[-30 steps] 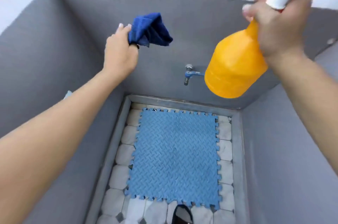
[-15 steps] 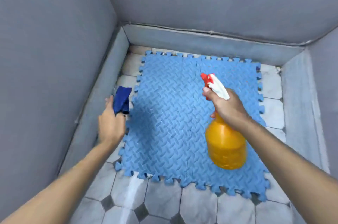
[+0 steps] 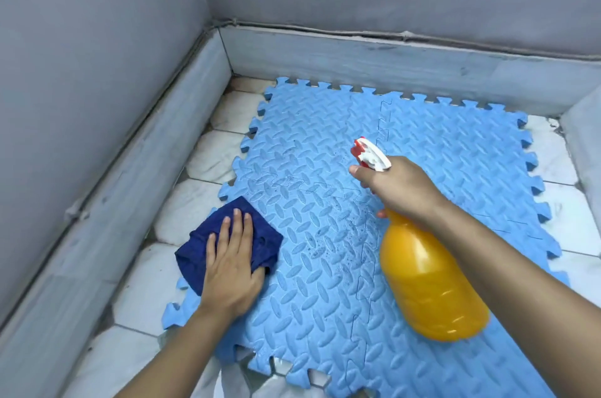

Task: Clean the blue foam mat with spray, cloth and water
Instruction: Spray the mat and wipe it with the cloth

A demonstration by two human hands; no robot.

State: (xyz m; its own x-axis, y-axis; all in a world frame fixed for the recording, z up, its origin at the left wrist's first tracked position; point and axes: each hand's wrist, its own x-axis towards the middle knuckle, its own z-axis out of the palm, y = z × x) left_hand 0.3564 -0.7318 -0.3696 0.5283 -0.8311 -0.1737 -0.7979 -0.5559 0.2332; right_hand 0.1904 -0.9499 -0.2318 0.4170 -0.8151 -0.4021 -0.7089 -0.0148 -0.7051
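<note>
Pressing dark cloth flat, left hand (fingers straight); right hand gripping spray bottle.

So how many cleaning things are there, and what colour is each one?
Blue foam mat: 1
Dark blue cloth, under the left hand: 1
Orange spray bottle, in the right hand: 1
Total: 3
</note>
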